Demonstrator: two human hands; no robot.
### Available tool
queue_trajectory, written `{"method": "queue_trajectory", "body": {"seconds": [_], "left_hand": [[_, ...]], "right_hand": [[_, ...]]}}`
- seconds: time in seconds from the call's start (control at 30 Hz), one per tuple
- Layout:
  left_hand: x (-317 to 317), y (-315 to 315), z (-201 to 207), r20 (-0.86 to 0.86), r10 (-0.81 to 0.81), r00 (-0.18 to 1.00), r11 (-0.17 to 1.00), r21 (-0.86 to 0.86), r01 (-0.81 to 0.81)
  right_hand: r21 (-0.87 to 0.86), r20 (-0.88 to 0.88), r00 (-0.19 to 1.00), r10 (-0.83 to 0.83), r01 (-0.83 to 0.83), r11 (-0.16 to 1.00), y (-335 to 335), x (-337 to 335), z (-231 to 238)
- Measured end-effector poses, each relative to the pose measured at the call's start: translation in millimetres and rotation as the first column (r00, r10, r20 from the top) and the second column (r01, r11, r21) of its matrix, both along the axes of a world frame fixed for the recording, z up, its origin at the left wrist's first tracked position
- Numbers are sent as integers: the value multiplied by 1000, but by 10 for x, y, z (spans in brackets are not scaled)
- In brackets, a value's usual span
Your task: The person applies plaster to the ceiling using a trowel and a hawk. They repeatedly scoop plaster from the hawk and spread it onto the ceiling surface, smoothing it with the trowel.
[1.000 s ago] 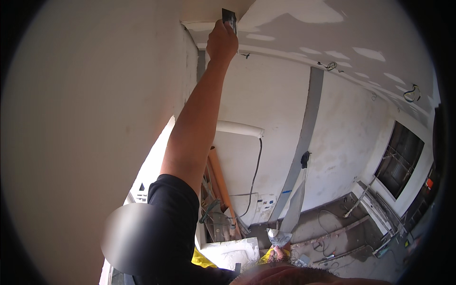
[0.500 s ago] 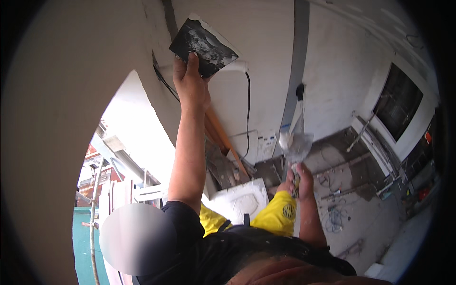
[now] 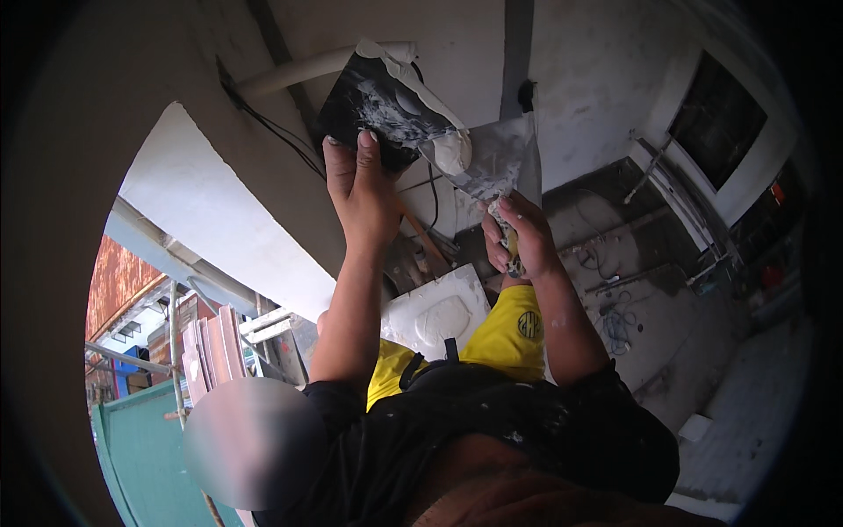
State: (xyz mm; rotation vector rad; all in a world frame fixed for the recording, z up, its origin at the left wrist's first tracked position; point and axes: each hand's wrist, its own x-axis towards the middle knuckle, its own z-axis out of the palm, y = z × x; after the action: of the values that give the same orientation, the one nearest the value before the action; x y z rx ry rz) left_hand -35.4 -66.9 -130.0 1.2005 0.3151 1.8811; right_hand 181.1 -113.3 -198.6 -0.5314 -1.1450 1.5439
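My left hand grips a dark, flat, squarish putty blade by its lower edge, thumb on the face. White putty is smeared over that face and lies thick along its far right edge. Closed around the handle of a wide putty knife is my right hand. The knife's thin grey metal blade points up, its left corner meeting the dark blade's right corner. A lump of white putty sits where the two meet; whether the metal touches there is hidden.
Below my hands is a white board with a raised patch on it. Leftward, a wall opening shows a scaffold pole and a green panel. Cables and long bars lie on the floor at right, near a dark window.
My right hand has raised the putty knife up and left to the dark blade. My left hand has come slightly lower, and the view has shifted, showing more outside the opening.
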Motion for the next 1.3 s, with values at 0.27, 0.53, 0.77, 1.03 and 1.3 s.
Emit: {"method": "queue_trajectory", "body": {"seconds": [0.27,0.53,0.77,1.03,1.3], "left_hand": [[-62,-29,-452,-256,162,953,986,5,-167],[-195,240,-945,-746,303,593,946,162,-281],[-34,-155,-1204,78,-119,990,805,-576,142],[10,-244,-1211,364,-280,888,595,-660,458],[-28,-213,-1273,374,-259,891,650,-615,447]], "right_hand": [[-23,24,999,48,-47,999,45,-5,44],[72,-37,998,-55,57,996,113,210,36],[217,111,916,-386,356,909,9,382,-381],[499,495,634,-594,352,792,-62,128,-953],[776,500,521,-692,85,625,127,14,-963]]}}
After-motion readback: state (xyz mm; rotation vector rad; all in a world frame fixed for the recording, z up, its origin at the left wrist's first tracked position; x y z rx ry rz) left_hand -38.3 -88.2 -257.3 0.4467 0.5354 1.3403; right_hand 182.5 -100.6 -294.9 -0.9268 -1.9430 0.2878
